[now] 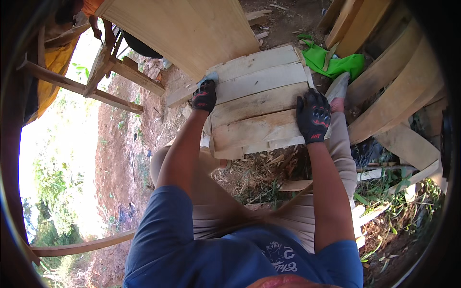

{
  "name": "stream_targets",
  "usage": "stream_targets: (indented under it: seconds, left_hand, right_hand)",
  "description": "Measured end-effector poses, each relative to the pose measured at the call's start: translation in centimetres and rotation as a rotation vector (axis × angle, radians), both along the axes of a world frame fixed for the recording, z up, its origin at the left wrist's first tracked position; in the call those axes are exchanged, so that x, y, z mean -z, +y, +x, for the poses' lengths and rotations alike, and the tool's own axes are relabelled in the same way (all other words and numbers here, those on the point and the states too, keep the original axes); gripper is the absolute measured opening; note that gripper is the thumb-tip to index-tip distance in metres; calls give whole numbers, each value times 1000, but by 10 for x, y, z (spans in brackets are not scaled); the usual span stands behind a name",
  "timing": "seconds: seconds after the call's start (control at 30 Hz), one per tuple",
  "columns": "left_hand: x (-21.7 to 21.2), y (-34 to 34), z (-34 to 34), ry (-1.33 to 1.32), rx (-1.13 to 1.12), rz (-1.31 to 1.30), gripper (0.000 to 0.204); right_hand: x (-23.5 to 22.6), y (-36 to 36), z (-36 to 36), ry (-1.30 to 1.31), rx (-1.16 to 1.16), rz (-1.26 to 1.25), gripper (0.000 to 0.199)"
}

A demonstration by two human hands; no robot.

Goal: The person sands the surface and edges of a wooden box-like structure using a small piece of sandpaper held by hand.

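Observation:
A wooden crate [259, 103] of rough pale slats lies before me between my knees, slatted face up. My left hand [204, 96], in a black glove with red marks, is closed at the crate's left edge. A small pale blue piece [212, 77] shows at its fingertips; I cannot make out what it is. On the crate's right edge lies my right hand [314, 116], gloved alike, with its fingers bent over the side slats. Part of the fingertips is hidden there.
Beyond the crate leans a wide wooden panel [187, 31]. A bright green cloth [333, 60] lies at the far right, near curved planks [394, 91]. A wooden frame [120, 74] stands at the far left, with part of another person [93, 14] behind it. Wood shavings [254, 177] litter the ground.

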State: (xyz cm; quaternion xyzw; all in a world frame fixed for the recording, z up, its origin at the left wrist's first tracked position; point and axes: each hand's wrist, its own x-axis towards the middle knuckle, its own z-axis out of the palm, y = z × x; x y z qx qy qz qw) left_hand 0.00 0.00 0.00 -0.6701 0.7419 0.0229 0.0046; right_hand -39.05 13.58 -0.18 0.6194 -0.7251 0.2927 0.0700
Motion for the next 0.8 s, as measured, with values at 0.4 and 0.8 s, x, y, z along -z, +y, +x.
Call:
stream_targets:
  seconds: [0.4, 0.8]
  left_hand:
    - [41, 115, -9, 33, -45, -324, 46]
    - [9, 55, -14, 192, -112, -195, 37]
  right_hand:
    - [4, -1, 4, 92, -30, -211, 28]
    - [3, 3, 3, 95, -14, -218, 27]
